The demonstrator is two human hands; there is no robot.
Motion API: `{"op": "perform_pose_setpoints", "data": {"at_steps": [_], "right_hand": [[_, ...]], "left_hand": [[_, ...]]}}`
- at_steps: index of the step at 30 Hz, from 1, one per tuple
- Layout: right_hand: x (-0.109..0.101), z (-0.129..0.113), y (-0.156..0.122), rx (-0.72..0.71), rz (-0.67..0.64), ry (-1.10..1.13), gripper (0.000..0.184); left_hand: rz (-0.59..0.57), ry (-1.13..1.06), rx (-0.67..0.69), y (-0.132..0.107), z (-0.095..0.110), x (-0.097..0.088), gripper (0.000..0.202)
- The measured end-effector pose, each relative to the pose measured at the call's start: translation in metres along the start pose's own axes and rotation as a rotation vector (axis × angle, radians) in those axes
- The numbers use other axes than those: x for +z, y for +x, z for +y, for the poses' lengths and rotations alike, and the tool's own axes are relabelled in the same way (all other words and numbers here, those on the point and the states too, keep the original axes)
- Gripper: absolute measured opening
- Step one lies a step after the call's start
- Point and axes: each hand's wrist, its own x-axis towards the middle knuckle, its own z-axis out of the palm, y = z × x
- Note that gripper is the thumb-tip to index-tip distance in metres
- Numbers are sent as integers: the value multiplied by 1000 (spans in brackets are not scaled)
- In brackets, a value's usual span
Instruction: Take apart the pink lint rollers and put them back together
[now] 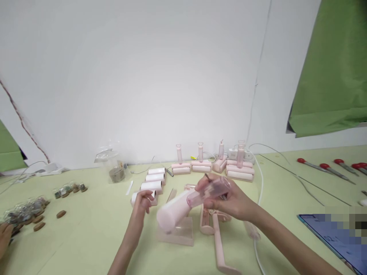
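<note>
Holding the pink roller above the surface | our right fingers closed around its clear handle | our left fingers loosely curled by the nearest white roll, contact unclear

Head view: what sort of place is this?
Probably a small hand-assembly workspace: a pink roller in the right hand, white rolls lined up near the left hand, and similar pink units in a row by the wall.
</note>
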Motion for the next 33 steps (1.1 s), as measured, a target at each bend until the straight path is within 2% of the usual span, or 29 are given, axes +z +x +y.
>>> {"op": "perform_pose_setpoints", "data": {"at_steps": [1, 2, 3, 4, 5, 6, 8, 9, 11, 14, 17, 20, 21, 22, 23, 26, 29, 33], "right_hand": [[-2, -1, 0, -28, -73, 17, 26], [-2, -1, 0, -50, -129, 19, 25], [-1, 0, 0, -58, -155, 8, 25], [2, 1, 2, -41, -142, -3, 26], [7, 4, 3, -1, -87, -2, 26], [12, 7, 5, 52, -3, 9, 26], [22, 14, 9, 157, 189, 58, 20], [27, 17, 10, 202, 260, 97, 18], [34, 21, 12, 257, 298, 184, 17], [36, 24, 12, 279, 236, 292, 14], [29, 31, 12, 296, 154, 356, 14], [12, 44, 15, 364, 54, 399, 22], [6, 48, 16, 370, 50, 404, 23], [2, 51, 18, 359, 80, 385, 23], [-2, 54, 19, 333, 136, 330, 23], [0, 62, 22, 268, 255, -146, 21], [13, 74, 21, 277, 171, -544, 15], [25, 91, 13, 295, 12, -666, 19]], "left_hand": [[-90, -150, -97, -1, 8, 7, 70], [-261, -294, -233, -3, 16, 17, 75], [-440, -415, -370, -5, 21, 28, 78], [-546, -508, -456, -7, 25, 40, 75], [-553, -570, -486, -9, 27, 51, 65], [-501, -606, -478, -10, 27, 62, 54], [-289, -592, -372, -11, 25, 78, 39], [-204, -562, -321, -12, 23, 83, 37], [-155, -502, -283, -12, 19, 85, 38], [-246, -445, -356, -13, 15, 76, 39], [-339, -413, -413, -14, 12, 61, 42], [-619, -419, -424, -14, 8, 47, 55], [-671, -429, -405, -13, 8, 44, 57], [-668, -444, -376, -12, 7, 41, 56], [-603, -464, -344, -10, 8, 40, 54], [-291, -479, -297, -4, 11, 39, 44], [-79, -416, -270, 2, 14, 38, 37], [-12, -242, -141, 6, 11, 33, 41]]}}
